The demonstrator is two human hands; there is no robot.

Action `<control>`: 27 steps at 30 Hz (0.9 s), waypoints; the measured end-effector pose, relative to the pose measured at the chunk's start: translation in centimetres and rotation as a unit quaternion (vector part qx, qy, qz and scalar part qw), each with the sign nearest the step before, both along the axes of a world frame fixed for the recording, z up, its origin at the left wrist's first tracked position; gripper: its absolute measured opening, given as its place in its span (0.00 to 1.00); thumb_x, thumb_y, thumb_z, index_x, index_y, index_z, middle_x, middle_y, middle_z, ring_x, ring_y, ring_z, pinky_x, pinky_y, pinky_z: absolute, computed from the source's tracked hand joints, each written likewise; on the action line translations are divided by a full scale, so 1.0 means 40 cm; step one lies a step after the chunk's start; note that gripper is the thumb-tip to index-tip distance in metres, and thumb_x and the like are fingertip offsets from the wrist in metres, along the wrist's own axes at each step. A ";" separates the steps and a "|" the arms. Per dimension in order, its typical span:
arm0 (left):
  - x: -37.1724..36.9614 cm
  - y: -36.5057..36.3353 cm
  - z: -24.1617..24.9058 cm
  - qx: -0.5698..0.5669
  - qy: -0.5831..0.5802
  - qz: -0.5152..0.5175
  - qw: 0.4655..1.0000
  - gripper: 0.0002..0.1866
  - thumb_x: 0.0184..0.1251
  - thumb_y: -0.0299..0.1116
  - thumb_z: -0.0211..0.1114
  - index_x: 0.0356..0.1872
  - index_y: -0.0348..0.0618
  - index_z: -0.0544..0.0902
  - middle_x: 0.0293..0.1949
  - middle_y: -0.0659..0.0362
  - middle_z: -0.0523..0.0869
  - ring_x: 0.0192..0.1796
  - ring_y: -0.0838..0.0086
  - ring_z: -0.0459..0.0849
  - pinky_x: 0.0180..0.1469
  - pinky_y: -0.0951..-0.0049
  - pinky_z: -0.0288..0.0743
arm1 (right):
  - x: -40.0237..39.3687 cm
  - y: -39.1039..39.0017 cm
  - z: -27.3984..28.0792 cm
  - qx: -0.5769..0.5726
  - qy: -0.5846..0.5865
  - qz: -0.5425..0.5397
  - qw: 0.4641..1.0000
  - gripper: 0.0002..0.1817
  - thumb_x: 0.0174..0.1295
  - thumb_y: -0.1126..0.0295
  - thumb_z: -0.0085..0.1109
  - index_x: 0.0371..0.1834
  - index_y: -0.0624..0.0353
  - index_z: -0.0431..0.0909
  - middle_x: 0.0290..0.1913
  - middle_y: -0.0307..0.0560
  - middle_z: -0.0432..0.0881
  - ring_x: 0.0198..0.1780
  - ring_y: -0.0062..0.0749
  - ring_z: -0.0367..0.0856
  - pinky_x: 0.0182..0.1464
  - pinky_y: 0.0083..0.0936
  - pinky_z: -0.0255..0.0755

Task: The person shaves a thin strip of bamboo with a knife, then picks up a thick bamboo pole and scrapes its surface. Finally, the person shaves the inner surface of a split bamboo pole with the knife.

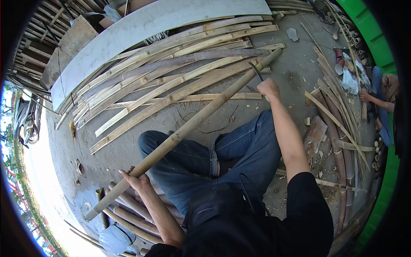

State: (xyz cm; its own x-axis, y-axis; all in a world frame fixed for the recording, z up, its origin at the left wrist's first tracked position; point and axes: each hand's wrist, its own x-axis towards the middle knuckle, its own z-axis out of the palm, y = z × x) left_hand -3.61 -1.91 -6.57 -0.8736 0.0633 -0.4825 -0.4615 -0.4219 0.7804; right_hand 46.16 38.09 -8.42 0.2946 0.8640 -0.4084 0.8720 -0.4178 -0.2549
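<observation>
Bamboo pole (190, 125) was observed slanted over one knee (150, 142), cupped near its lower end by the left hand (138, 180), while a dark curved blade (257, 73), clenched in the right hand (269, 88), was held at its far edge, beside open floor (295, 81).

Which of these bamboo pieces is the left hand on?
The long, round, tan bamboo pole slanting across one blue-jeaned leg, left hand near its lower end. The pale split bamboo strips lie on the ground.
</observation>
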 end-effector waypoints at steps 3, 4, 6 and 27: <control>0.012 0.000 0.000 0.020 -0.018 -0.005 1.000 0.25 0.64 0.57 0.70 0.33 0.44 0.74 0.31 0.58 0.77 0.40 0.68 0.76 0.57 0.59 0.72 | 0.042 0.069 0.044 -0.002 -0.008 -0.013 1.000 0.18 0.54 0.64 0.62 0.45 0.62 0.87 0.50 0.64 0.86 0.54 0.54 0.85 0.55 0.42 0.77; 0.017 0.001 0.009 0.027 -0.016 -0.002 1.000 0.26 0.64 0.58 0.69 0.32 0.45 0.74 0.31 0.58 0.77 0.40 0.68 0.76 0.57 0.59 0.72 | 0.029 0.073 0.085 -0.001 0.002 -0.003 1.000 0.18 0.54 0.65 0.62 0.45 0.65 0.86 0.51 0.65 0.85 0.54 0.54 0.85 0.54 0.41 0.78; 0.027 0.022 0.021 0.052 -0.027 -0.006 0.998 0.25 0.65 0.57 0.69 0.32 0.45 0.74 0.31 0.58 0.77 0.40 0.68 0.76 0.57 0.60 0.72 | -0.081 -0.012 0.139 0.116 0.035 0.116 0.986 0.19 0.54 0.66 0.62 0.45 0.68 0.84 0.46 0.67 0.86 0.50 0.53 0.86 0.51 0.41 0.79; 0.106 0.166 0.153 0.208 -0.167 -0.069 0.961 0.23 0.74 0.55 0.58 0.28 0.46 0.73 0.25 0.62 0.74 0.35 0.67 0.76 0.55 0.60 0.77 | -0.044 -0.173 0.158 0.054 0.696 -0.092 0.710 0.16 0.65 0.63 0.65 0.51 0.52 0.73 0.58 0.49 0.79 0.64 0.41 0.78 0.60 0.36 0.75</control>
